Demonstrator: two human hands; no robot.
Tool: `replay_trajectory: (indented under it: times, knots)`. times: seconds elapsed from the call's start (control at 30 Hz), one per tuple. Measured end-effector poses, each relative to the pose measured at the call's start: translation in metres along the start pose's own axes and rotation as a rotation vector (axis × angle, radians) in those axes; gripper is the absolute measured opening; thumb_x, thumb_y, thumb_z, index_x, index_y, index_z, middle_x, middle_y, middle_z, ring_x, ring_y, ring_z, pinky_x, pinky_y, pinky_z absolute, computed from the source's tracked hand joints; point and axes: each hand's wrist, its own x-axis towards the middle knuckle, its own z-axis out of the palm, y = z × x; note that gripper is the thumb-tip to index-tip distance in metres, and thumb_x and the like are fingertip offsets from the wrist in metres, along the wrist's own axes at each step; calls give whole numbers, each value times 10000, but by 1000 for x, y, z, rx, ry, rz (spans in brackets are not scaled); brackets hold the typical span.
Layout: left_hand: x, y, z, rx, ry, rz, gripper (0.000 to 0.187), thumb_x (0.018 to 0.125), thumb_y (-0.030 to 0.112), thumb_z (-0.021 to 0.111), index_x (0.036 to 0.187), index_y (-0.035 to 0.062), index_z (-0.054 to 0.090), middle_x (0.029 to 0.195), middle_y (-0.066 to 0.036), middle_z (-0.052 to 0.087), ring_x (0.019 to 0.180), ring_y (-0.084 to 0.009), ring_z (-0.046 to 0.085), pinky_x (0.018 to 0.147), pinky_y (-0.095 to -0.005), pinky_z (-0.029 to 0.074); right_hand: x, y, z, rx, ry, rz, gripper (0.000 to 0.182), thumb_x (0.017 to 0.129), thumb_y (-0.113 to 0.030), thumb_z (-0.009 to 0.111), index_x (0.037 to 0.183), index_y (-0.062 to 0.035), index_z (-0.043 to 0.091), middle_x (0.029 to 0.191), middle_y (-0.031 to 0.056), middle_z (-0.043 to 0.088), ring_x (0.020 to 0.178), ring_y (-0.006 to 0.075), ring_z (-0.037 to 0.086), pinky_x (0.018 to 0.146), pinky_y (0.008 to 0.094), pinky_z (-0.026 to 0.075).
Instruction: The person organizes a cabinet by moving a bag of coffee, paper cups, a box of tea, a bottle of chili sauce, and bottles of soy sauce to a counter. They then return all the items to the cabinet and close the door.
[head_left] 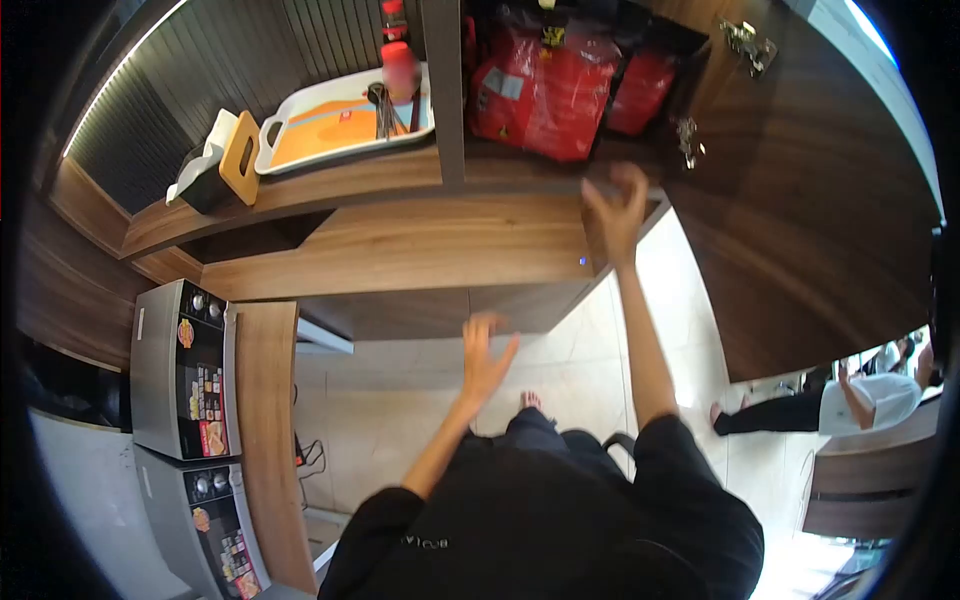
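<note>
My right hand (621, 210) is raised at the lower front edge of an open cupboard, its fingers apart and curved, holding nothing. Behind it, red plastic-wrapped packs (548, 95) sit inside the cupboard. The dark wood cupboard door (800, 190) stands swung wide to the right, with metal hinges (690, 143) on its inner side. Lower and to the left, my left hand (484, 358) hovers in front of the wooden counter (430, 240). Its fingers are spread and nothing is in them.
A white tray (300, 105) holds an orange sheet and utensils, with a red-capped jar (400, 72) beside them. Left of it stands a tissue box (215, 165). Two toaster ovens (185, 370) are at far left. Another person (865, 405) is at far right.
</note>
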Motion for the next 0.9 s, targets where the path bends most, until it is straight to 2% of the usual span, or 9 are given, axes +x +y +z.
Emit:
replay_trajectory:
  times: [0.1,0.2,0.3,0.33,0.43,0.53,0.7,0.8,0.9]
  knots:
    - [60,52,-36,-15,38,137,306,838,136,763,1088,54,606,1092,-88,604,1042,-266,554,864,-345,448,76,5,34,-268,35,-209,1008,638,-411,942,1398,-3,421,1303,162,542,1297,314,482,1103,437,372]
    - [112,75,-52,8,89,298,347,848,139,760,1132,33,592,1145,-110,604,1079,-281,556,899,-365,454,85,32,45,-444,34,-159,1028,664,-509,899,1432,-39,402,1300,180,589,1269,329,540,1071,445,410]
    - [169,93,-47,81,167,481,497,862,183,763,1267,8,532,1259,-156,564,1158,-317,534,988,-414,434,66,-19,33,-423,-271,261,961,728,-566,832,1436,-75,408,1249,177,658,1178,352,622,1010,435,463]
    - [193,98,-40,95,201,540,584,870,214,765,1339,0,491,1333,-181,533,1217,-337,512,1038,-439,412,63,-16,34,-498,-228,204,862,783,-569,786,1402,-85,432,1166,168,705,1096,365,667,943,433,496]
    - [250,107,-14,228,297,556,884,795,337,825,1466,-4,361,1484,-222,402,1365,-388,386,1134,-484,316,61,-15,31,-414,-240,190,807,798,-555,776,1358,-68,458,1171,192,688,1085,391,657,915,450,496]
    - [291,94,20,33,347,501,1088,692,396,881,1513,-12,295,1555,-236,321,1435,-422,302,1180,-503,266,49,0,33,-433,-132,45,754,800,-459,810,1330,-44,469,1166,228,665,1067,427,640,891,463,491]
    - [261,85,40,-5,322,541,1143,663,352,902,1546,9,262,1610,-216,248,1470,-406,268,1187,-492,267,8,2,14,-120,28,-50,735,774,-201,865,1349,3,455,1110,166,658,1004,324,639,900,413,492]
    - [220,101,38,-42,306,508,1122,634,334,931,1511,11,311,1573,-209,301,1444,-386,305,1170,-482,288,-7,-41,-20,48,7,60,705,790,-162,852,1349,13,461,1163,135,633,1055,252,595,933,393,480]
    - [200,105,28,-98,357,479,1098,600,309,960,1471,10,360,1536,-194,351,1412,-359,348,1149,-466,313,-24,-21,-70,36,-231,194,478,792,-61,825,1200,24,590,1101,101,698,1045,228,648,958,348,483]
